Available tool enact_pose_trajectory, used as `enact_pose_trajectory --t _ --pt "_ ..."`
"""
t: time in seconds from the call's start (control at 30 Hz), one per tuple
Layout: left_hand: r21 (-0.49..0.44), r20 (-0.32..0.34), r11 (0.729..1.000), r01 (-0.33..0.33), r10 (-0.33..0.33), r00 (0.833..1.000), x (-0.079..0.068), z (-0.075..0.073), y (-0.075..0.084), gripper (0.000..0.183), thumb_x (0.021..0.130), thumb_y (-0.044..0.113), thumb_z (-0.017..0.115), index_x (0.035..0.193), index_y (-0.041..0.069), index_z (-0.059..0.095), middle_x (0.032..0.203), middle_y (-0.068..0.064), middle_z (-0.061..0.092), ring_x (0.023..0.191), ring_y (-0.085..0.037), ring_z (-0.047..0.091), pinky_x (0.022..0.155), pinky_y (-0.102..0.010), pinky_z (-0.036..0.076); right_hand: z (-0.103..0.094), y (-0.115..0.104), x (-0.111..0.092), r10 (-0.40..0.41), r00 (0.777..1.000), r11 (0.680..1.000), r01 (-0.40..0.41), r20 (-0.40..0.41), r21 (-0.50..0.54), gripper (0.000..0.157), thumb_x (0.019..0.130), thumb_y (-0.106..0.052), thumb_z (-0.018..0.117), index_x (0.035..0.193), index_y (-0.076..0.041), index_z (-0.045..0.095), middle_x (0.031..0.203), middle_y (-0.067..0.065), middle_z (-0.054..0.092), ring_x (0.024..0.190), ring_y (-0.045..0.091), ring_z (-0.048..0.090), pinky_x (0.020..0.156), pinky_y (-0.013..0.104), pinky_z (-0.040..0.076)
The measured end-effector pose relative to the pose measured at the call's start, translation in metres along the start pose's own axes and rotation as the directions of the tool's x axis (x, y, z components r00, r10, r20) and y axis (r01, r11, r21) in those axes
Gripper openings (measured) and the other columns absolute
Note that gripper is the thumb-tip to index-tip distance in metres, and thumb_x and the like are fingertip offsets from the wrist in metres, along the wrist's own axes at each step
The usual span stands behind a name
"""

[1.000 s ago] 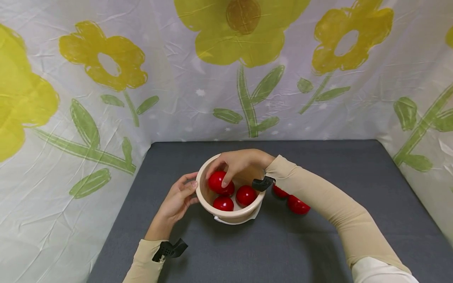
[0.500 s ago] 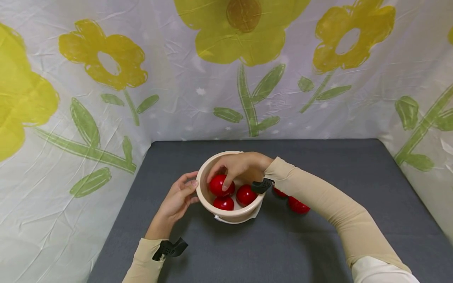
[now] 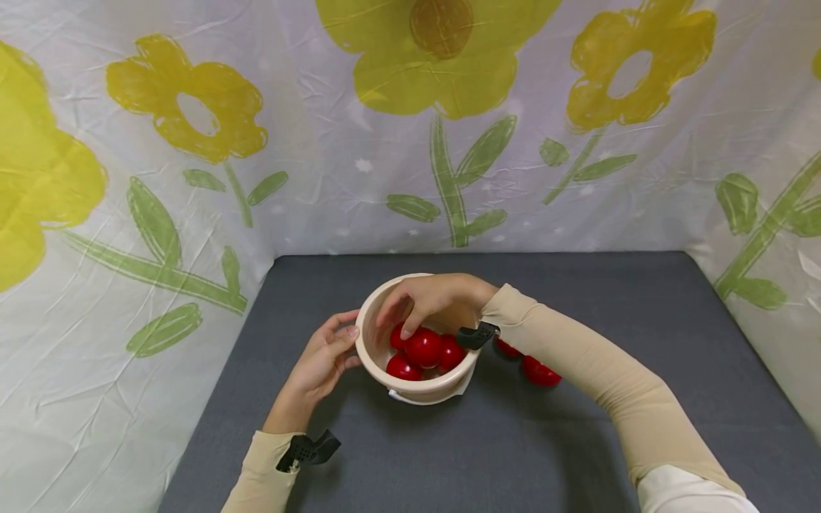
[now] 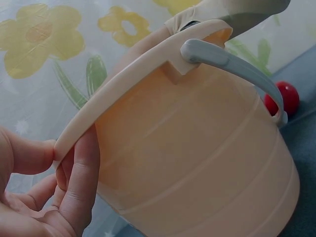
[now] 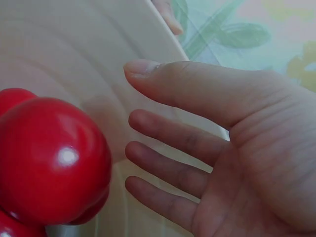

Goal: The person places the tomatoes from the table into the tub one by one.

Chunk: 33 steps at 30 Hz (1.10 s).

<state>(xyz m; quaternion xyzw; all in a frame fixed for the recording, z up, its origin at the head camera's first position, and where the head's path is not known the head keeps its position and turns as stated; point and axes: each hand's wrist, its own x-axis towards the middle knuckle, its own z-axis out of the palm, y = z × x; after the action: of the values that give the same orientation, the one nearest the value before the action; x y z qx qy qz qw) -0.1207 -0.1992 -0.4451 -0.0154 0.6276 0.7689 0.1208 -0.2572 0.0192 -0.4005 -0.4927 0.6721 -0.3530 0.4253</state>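
A cream plastic bucket with a white handle stands on the table, its open top facing me. My left hand pinches its rim at the left side, thumb on the outer edge and fingers under it, as the left wrist view shows. Inside lie several glossy red balls. One ball rests over the others, near the middle. My right hand reaches in over the far rim, its fingers apart and holding nothing. In the right wrist view a gap shows between the fingertips and the nearest ball.
Two more red balls, one nearer and one farther, lie on the dark grey table right of the bucket, partly hidden behind my right forearm. A white cloth printed with yellow flowers hangs behind and at the sides.
My right hand has lowered a red ball into the bucket and let go of it. The ball has shifted right, onto the others. My left hand has stayed at the rim.
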Motion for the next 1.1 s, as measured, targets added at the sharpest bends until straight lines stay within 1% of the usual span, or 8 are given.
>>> enact_pose_trajectory --t 0.17,0.27,0.43,0.63,0.73,0.87,0.97,1.1 --pt "-0.010 0.004 1.000 0.000 0.000 1.000 0.000 0.000 0.000 0.046 0.102 0.003 0.049 0.144 -0.001 0.031 0.105 0.003 0.063 0.087 -0.010 0.066 0.066 -0.022 0.059 -0.001 -0.001 0.000 -0.004 1.000 0.999 0.004 -0.016 -0.039 0.047 0.085 -0.009 0.075 0.130 -0.006 0.063 0.131 0.019 0.064 0.123 0.039 0.059 0.105 0.042 0.051" --pt "-0.016 0.004 1.000 0.003 -0.003 1.000 0.000 0.000 -0.001 0.046 0.102 0.003 0.049 0.144 -0.001 0.031 0.104 0.002 0.063 0.087 -0.010 0.066 0.066 -0.022 0.059 -0.003 -0.004 -0.003 -0.010 1.000 0.999 0.009 -0.016 -0.031 0.046 0.086 -0.008 0.075 0.131 -0.006 0.062 0.131 0.019 0.064 0.124 0.040 0.059 0.107 0.046 0.049" --pt "-0.017 0.008 1.000 0.005 -0.005 1.000 0.000 0.000 -0.001 0.047 0.102 0.004 0.049 0.144 -0.001 0.030 0.105 0.001 0.063 0.087 -0.010 0.066 0.066 -0.022 0.059 -0.013 -0.017 -0.013 -0.032 0.997 0.998 0.028 -0.074 -0.061 0.045 0.085 -0.011 0.076 0.129 -0.007 0.064 0.131 0.015 0.065 0.125 0.036 0.059 0.108 0.051 0.047" --pt "-0.026 0.000 1.000 0.005 -0.005 1.000 0.000 0.000 0.000 0.045 0.101 0.003 0.049 0.143 0.000 0.032 0.105 0.000 0.063 0.086 -0.010 0.065 0.065 -0.022 0.058 -0.023 -0.024 -0.029 -0.053 0.993 0.993 0.041 -0.105 -0.109 0.047 0.086 -0.013 0.075 0.131 -0.007 0.062 0.135 0.017 0.062 0.128 0.034 0.057 0.107 0.048 0.048" --pt "-0.035 0.004 0.999 0.003 -0.003 1.000 0.000 0.001 0.000 0.044 0.101 0.002 0.048 0.142 0.000 0.032 0.105 0.000 0.063 0.086 -0.009 0.066 0.065 -0.023 0.059 -0.027 -0.024 -0.044 -0.079 0.988 0.992 0.065 -0.133 -0.106 0.048 0.087 -0.012 0.075 0.132 -0.005 0.061 0.136 0.021 0.060 0.129 0.038 0.056 0.106 0.047 0.049" --pt "-0.041 0.001 0.999 0.001 -0.001 1.000 0.000 0.001 0.000 0.044 0.101 0.001 0.048 0.142 0.001 0.032 0.106 -0.001 0.064 0.087 -0.009 0.066 0.066 -0.024 0.059 -0.034 -0.025 -0.072 -0.095 0.975 0.993 0.079 -0.203 -0.090 0.048 0.087 -0.008 0.074 0.133 -0.003 0.060 0.136 0.026 0.058 0.129 0.041 0.053 0.106 0.054 0.047" --pt "-0.038 -0.001 0.999 0.000 -0.001 1.000 0.000 0.001 0.000 0.044 0.101 0.001 0.049 0.142 0.001 0.032 0.106 -0.001 0.064 0.086 -0.009 0.067 0.065 -0.023 0.059 -0.038 -0.024 -0.096 -0.056 0.964 0.996 0.037 -0.260 -0.078 0.048 0.087 -0.007 0.073 0.133 -0.004 0.059 0.138 0.025 0.057 0.130 0.041 0.052 0.108 0.056 0.045" --pt "-0.033 -0.005 0.999 0.001 -0.001 1.000 0.000 0.001 0.001 0.045 0.101 0.001 0.048 0.143 0.000 0.032 0.106 -0.001 0.064 0.086 -0.010 0.067 0.064 -0.023 0.059 -0.037 -0.017 -0.124 0.007 0.946 0.998 -0.024 -0.325 -0.049 0.051 0.087 -0.011 0.075 0.135 -0.007 0.059 0.142 0.018 0.056 0.134 0.037 0.051 0.112 0.055 0.041"
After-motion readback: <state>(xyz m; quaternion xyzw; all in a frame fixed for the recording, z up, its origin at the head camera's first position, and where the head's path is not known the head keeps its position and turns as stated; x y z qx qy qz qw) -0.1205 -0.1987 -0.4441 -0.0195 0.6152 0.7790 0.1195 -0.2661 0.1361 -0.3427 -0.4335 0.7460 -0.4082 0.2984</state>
